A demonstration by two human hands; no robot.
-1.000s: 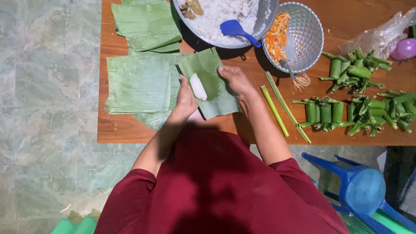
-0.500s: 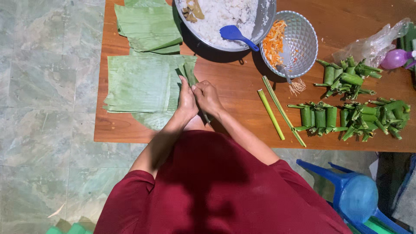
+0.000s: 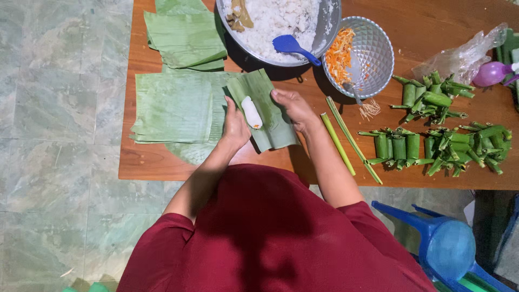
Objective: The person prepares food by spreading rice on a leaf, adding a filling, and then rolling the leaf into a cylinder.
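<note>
Pale stone floor surrounds a brown wooden surface, with a blue plastic stool at four o'clock. Nearest, the left hand and right hand each pinch an edge of a banana leaf piece, cupping it like a trough so the white rice log stays centred. At nine o'clock lies the leaf stack, within easy reach. At three o'clock wait finished green rolls and loose strips. Farthest, at twelve, sit the rice bowl with blue spoon and a smaller bowl of orange shreds.
</note>
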